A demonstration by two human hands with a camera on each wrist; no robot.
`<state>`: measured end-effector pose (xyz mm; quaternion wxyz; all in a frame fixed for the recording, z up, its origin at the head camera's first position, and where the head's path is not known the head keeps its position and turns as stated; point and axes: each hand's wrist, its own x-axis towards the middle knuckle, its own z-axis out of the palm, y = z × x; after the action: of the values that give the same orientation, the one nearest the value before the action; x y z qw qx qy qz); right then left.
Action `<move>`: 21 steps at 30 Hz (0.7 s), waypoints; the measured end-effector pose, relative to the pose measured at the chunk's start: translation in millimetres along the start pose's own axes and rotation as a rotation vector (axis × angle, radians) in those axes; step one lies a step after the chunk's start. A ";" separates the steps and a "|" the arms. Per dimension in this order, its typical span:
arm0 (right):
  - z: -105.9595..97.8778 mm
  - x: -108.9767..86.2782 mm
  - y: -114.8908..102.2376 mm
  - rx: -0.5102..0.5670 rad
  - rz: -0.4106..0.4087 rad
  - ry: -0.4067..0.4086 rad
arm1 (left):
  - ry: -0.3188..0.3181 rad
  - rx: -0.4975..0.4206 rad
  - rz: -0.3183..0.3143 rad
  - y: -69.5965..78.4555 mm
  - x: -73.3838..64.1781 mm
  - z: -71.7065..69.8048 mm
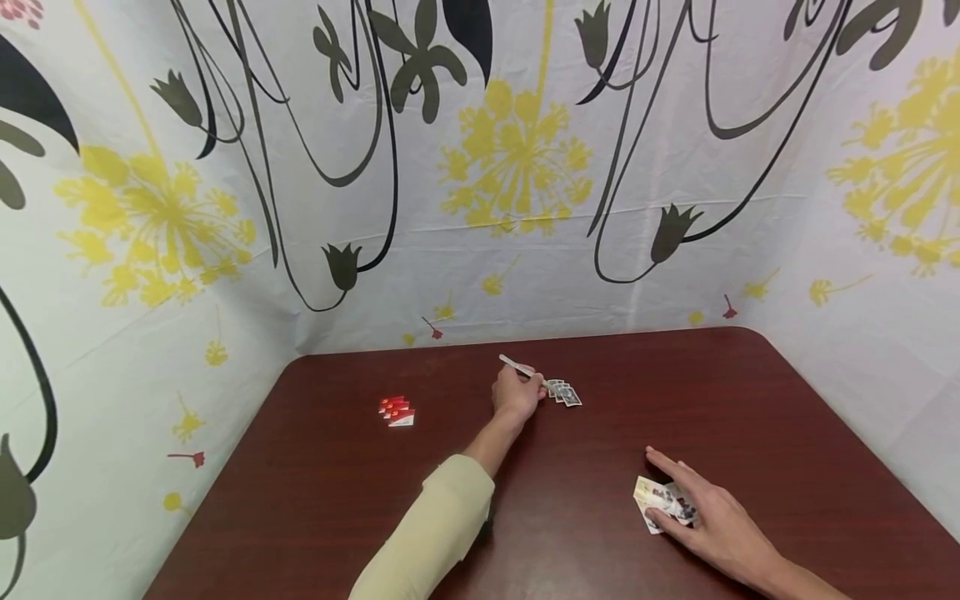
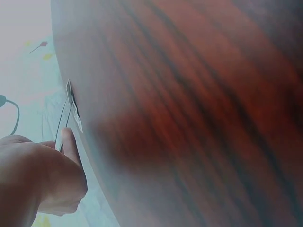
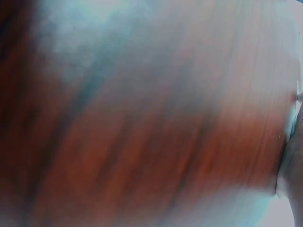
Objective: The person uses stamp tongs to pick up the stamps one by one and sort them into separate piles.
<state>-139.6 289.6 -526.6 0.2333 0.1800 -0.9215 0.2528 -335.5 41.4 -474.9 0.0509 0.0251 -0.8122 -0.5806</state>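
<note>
My left hand (image 1: pixel 517 393) is at the far middle of the table, pinching a pair of tweezers (image 2: pixel 61 120) between thumb and fingers. The tweezers' prongs reach a small overlapping row of stamp-like papers (image 1: pixel 566 393) with pale borders and dark pictures. At the front right, my right hand (image 1: pixel 720 521) has its fingers spread beside a loose bunch of larger printed papers (image 1: pixel 654 497). Its thumb lies over their near edge, and the hand hides part of them. Only an edge of the right hand (image 3: pixel 293 170) shows in the right wrist view.
To the left lies a group of overlapping red and white stamp-like papers (image 1: pixel 397 411). All of it rests on a dark reddish-brown table (image 1: pixel 300 508) with rounded far corners. A white cloth (image 1: pixel 420 292) printed with flowers hangs behind and along the sides.
</note>
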 end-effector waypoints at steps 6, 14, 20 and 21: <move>1.4 0.3 0.8 -0.001 -0.019 0.013 | -0.006 0.008 0.009 0.2 0.0 -3.2; 1.1 0.5 1.3 -0.012 -0.022 0.017 | 0.001 -0.034 0.002 0.3 1.5 -14.3; 1.9 0.2 1.6 -0.015 -0.015 0.026 | -0.048 -0.173 0.000 -1.3 -11.1 -22.9; 1.9 -0.2 1.7 -0.013 -0.011 0.026 | -0.074 -0.204 0.001 -2.0 -15.8 -23.6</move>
<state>-140.9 290.0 -528.8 0.2479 0.1804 -0.9190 0.2480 -317.3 20.1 -470.1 0.0233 -0.0021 -0.7503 -0.6607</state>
